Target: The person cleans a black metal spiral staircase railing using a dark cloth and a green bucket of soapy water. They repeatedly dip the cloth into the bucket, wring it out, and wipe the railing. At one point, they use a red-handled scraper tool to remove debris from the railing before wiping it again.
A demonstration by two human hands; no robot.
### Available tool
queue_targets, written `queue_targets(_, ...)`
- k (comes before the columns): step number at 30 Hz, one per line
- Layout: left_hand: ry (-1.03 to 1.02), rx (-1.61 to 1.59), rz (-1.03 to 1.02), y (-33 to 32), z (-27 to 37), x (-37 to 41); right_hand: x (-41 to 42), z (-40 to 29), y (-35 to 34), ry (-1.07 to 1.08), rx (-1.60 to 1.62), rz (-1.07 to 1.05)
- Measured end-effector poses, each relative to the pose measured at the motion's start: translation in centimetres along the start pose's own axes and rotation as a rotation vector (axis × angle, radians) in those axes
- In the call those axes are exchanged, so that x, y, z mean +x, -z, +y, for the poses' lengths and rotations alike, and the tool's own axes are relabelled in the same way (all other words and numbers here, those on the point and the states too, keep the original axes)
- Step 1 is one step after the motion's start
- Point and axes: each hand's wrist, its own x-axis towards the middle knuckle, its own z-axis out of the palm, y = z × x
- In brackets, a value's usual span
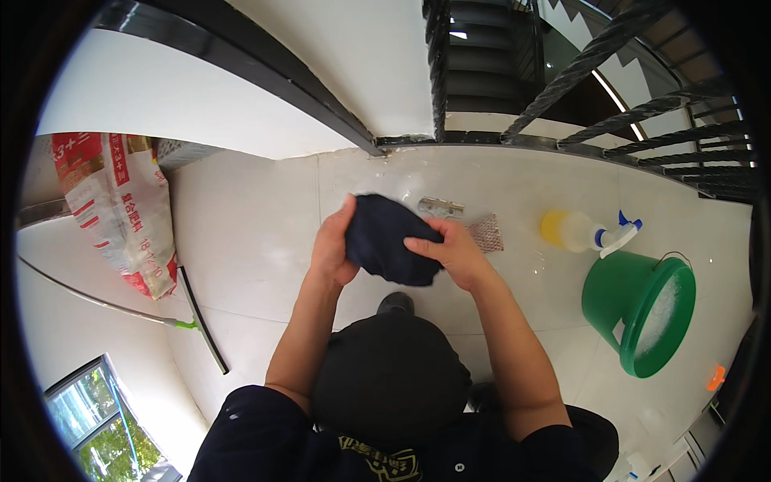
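Note:
A folded dark navy cloth (pixel 388 241) is held between both hands above the tiled floor. My left hand (pixel 335 244) grips its left edge, thumb up. My right hand (pixel 449 250) pinches its right side, with the thumb lying on top. On the floor just beyond the right hand are a flat metal scraper blade (pixel 441 207) and a reddish-white mesh scouring pad (pixel 486 233), partly hidden by the hand. Farther right, a spray bottle (pixel 569 231) with yellow liquid lies on its side, its white and blue trigger head near a green bucket (pixel 620 289) holding foamy water.
Black twisted metal railings (pixel 587 66) border a stairwell at the upper right. A printed woven sack (pixel 123 211) leans at the left wall. Beside it a squeegee (pixel 203 319) with a long pole rests. An orange object (pixel 715 378) lies right of the bucket.

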Motion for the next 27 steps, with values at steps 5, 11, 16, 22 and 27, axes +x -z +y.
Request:
queue_targets(5, 0.017, -0.162, -0.164, 1.6, 0.6, -0.9, -0.3, -1.2, 0.3, -0.129, 0.47, 0.026)
queue_targets(11, -0.398, -0.289, -0.378, 0.5, 4.6, -2.1, 0.8, -1.3, -1.9, -0.108, 0.733, -0.259)
queue_targets(16, -1.019, 0.374, -0.14, -2.1, 10.6, -3.8, 2.5, -5.0, -6.0, 0.131, 0.876, -0.387)
queue_targets(22, -1.918, 1.018, 0.442, -9.7, 15.6, -1.3, 3.8, -8.6, -9.6, 0.144, 0.799, -0.416)
queue_targets(27, -2.217, 1.315, 0.712, -7.0, 11.3, 4.7, 4.2, -3.6, -8.5, 0.066, 0.592, -0.205)
